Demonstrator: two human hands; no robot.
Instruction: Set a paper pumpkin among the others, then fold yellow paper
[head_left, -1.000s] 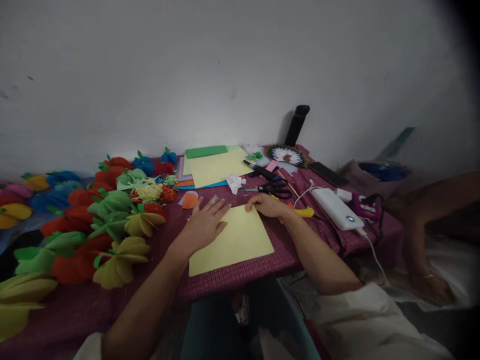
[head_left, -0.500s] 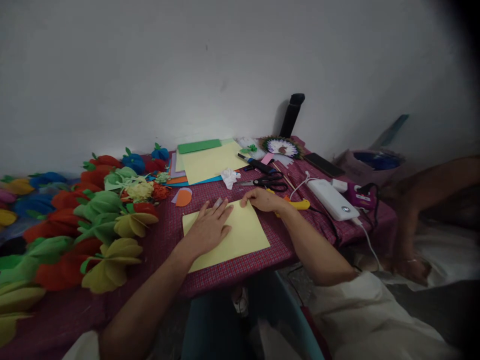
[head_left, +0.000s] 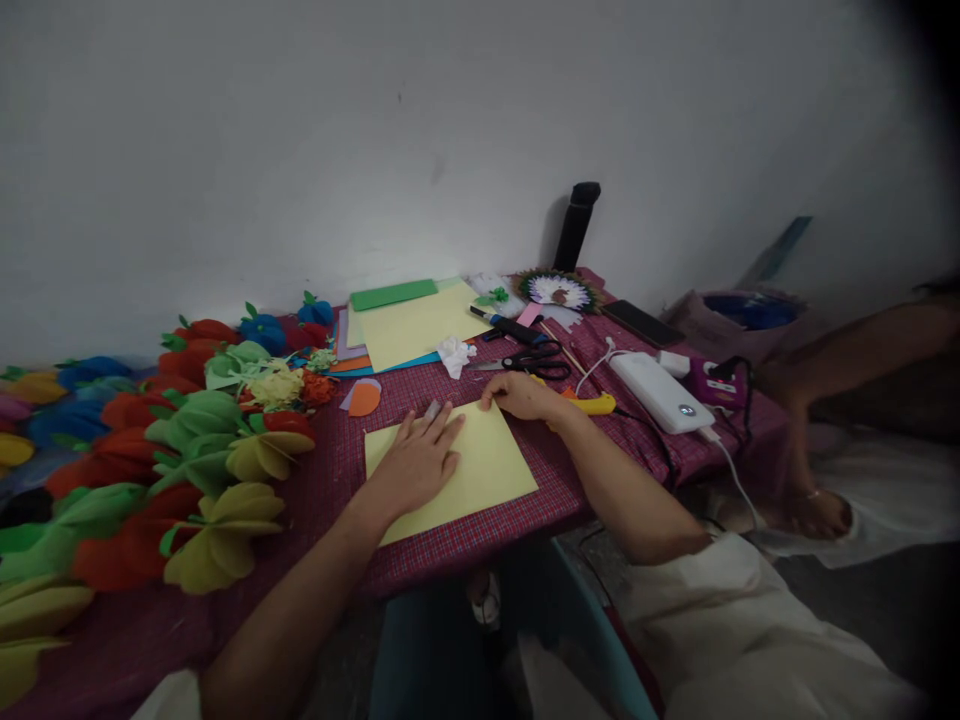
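Note:
A pale yellow sheet of paper (head_left: 480,480) lies on the checked tablecloth in front of me. My left hand (head_left: 420,460) rests flat on its left half, fingers spread. By those fingertips is a small greyish, see-through piece (head_left: 432,409) that I cannot make out. At the sheet's upper right corner, the thumb and fingers of my right hand (head_left: 525,397) pinch the paper's edge. Just beyond that hand lie black-handled scissors (head_left: 551,362) and a yellow-handled tool (head_left: 596,403), partly hidden by my wrist. A crumpled white paper (head_left: 454,356) sits behind the sheet.
Colourful paper or felt flowers (head_left: 217,520) crowd the left side. Coloured sheets (head_left: 412,325) are stacked at the back. A white power bank (head_left: 661,393) with cables, a purple adapter (head_left: 716,385) and a phone (head_left: 643,324) lie right. Another person's arm (head_left: 847,350) shows at far right.
My hands keep nearly the same hold on the yellow sheet. The view has shifted slightly. The other person's hand at far right has changed position.

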